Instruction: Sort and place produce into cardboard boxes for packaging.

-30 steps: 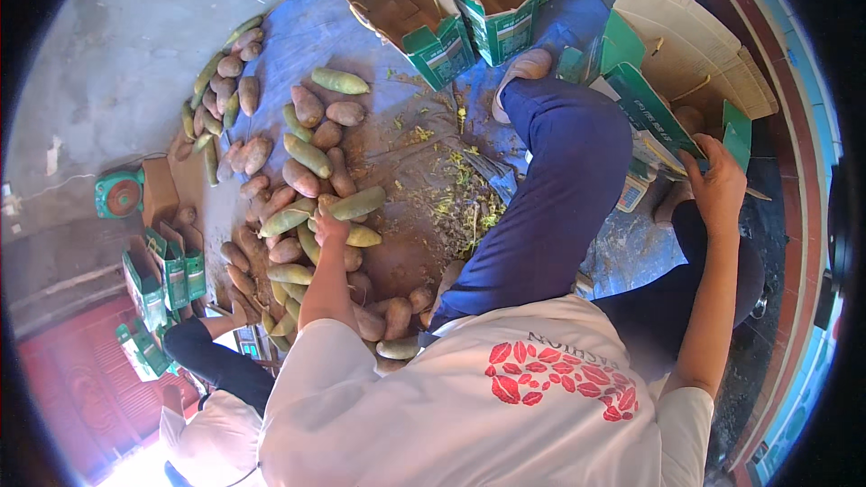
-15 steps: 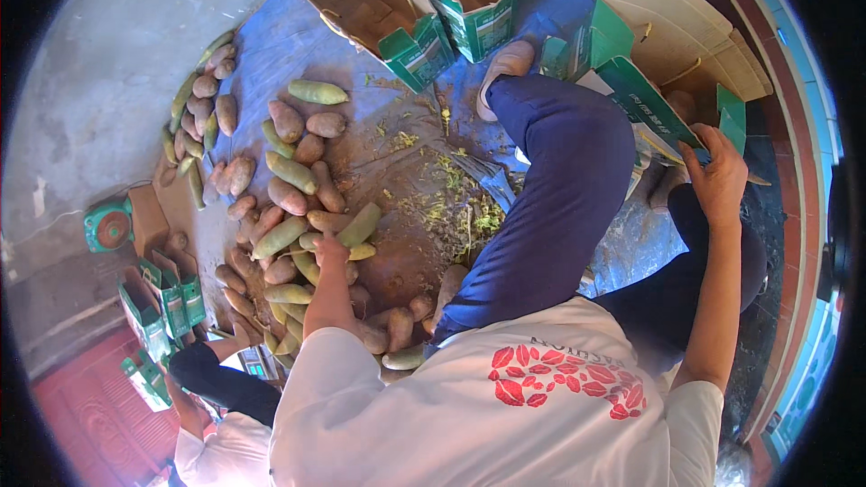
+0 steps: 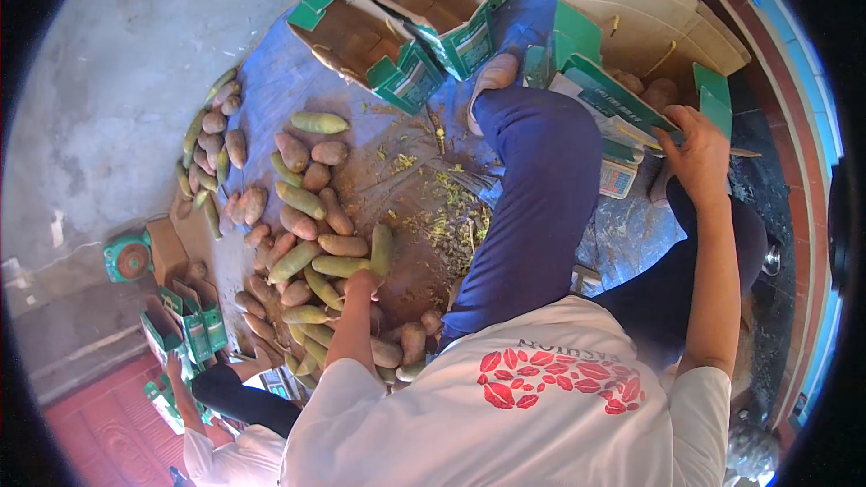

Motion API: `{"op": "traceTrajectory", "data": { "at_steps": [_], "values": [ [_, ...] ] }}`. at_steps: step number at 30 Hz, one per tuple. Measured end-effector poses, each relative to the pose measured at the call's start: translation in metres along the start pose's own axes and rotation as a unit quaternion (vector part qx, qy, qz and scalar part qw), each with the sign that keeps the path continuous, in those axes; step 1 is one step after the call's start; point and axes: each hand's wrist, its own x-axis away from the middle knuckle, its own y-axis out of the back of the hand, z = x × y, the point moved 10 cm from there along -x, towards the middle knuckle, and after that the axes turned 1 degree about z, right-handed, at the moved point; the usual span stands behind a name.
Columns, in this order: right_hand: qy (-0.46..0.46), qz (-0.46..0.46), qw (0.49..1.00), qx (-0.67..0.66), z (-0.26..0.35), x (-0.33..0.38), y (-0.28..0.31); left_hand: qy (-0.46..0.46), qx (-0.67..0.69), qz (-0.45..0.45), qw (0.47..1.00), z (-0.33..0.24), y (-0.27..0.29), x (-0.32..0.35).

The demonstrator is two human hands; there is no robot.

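Low in the pile, my left hand (image 3: 363, 285) is closed round the lower end of a long green radish (image 3: 382, 249), which points away from me. Around it lie more green radishes (image 3: 300, 200) and reddish-brown sweet potatoes (image 3: 298, 223). On the right, my right hand (image 3: 698, 149) grips the near edge of an open green cardboard box (image 3: 622, 101), its fingers bent over the rim. Several brown tubers (image 3: 661, 93) show inside that box. A scale (image 3: 617, 179) with a keypad shows under its near side.
Open green boxes (image 3: 424, 81) stand at the far edge of the blue sheet (image 3: 271, 113). My bent leg (image 3: 546, 189) lies between pile and box. Leaf scraps (image 3: 451, 207) litter the sheet. At lower left, another person (image 3: 239, 446) sits beside smaller boxes (image 3: 194, 329).
My left hand has moved slightly right, and the radish in it has swung more upright. My right hand stays on the box edge. The whole view has shifted, showing more of the scale.
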Motion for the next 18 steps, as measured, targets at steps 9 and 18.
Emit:
{"op": "traceTrajectory", "data": {
  "at_steps": [9,18],
  "values": [
    [-0.003,0.032,0.999,-0.023,-0.002,0.007,-0.006,-0.054,0.251,0.056,0.965,-0.023,0.009,-0.016],
    [0.026,-0.056,0.991,-0.121,0.002,0.005,0.029,-0.158,0.114,-0.036,0.98,-0.014,0.067,-0.017]
  ]
}}
